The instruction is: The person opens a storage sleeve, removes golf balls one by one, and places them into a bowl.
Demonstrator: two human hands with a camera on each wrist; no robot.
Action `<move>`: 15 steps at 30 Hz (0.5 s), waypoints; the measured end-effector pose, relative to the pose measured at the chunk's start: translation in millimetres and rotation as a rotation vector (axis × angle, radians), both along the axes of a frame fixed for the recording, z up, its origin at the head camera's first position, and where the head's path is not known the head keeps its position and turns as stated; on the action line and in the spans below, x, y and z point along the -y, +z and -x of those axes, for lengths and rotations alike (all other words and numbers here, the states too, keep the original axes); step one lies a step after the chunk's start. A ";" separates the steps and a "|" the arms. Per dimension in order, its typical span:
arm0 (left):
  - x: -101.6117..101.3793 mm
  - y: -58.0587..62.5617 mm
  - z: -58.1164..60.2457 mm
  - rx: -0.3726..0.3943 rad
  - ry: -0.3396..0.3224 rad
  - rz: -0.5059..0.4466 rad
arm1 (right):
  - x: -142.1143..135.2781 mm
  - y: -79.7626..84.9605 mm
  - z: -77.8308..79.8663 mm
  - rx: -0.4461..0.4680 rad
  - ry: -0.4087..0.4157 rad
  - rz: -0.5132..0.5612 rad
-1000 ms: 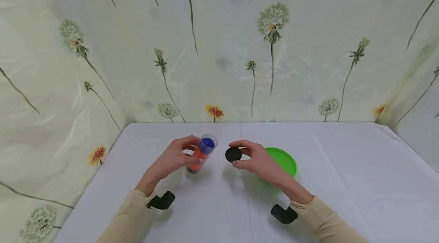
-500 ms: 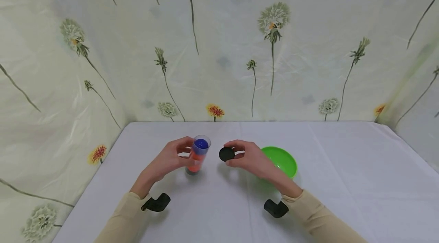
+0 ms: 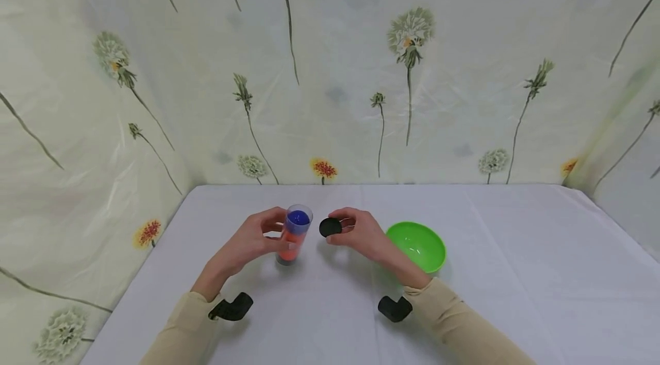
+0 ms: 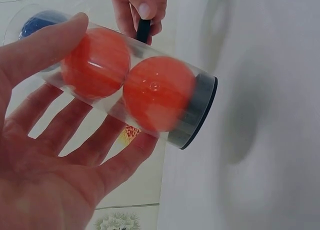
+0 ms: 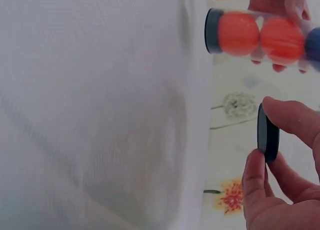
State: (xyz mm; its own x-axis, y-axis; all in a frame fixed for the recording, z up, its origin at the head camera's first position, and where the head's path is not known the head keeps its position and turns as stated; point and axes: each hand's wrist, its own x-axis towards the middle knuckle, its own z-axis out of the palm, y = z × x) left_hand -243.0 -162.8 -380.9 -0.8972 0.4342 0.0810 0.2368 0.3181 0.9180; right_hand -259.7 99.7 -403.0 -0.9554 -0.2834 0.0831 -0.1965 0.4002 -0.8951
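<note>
My left hand (image 3: pixel 256 242) grips a clear tube (image 4: pixel 111 106) around its side, thumb on one face and fingers behind. Inside sit two orange balls (image 4: pixel 159 93) and, toward the uncovered top end, a blue ball (image 3: pixel 298 218). A black cap closes the tube's bottom end (image 4: pixel 200 113). The tube leans slightly to the right in the head view. Between thumb and fingertips my right hand (image 3: pixel 361 235) pinches a round black lid (image 5: pixel 268 133) by its edge. That lid is just right of the tube's top, with a small gap between them.
A bright green bowl (image 3: pixel 438 250) stands on the white-covered table (image 3: pixel 515 273), partly behind my right forearm. Behind the table hangs a flower-printed curtain (image 3: pixel 335 67), which also runs down both sides. A black wrist camera (image 3: pixel 394 309) sits under each sleeve cuff.
Both hands have shifted left. The right hand with the lid has moved further, so the lid is nearer the tube's top, and more of the green bowl shows. The tube is somewhat more upright.
</note>
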 end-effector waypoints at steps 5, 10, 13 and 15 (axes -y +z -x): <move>1.4 -2.4 0.1 0.003 -0.002 -0.001 | 7.1 -5.7 4.4 -0.006 -0.028 0.017; 2.7 -3.8 0.4 0.005 0.007 0.003 | 11.2 -11.2 8.9 0.019 -0.054 -0.010; 3.5 -4.9 0.2 0.011 0.010 0.002 | 12.4 -14.3 11.0 0.025 -0.058 -0.040; 3.4 -5.5 0.3 0.011 0.006 0.001 | 13.0 -16.0 11.9 0.029 -0.059 -0.054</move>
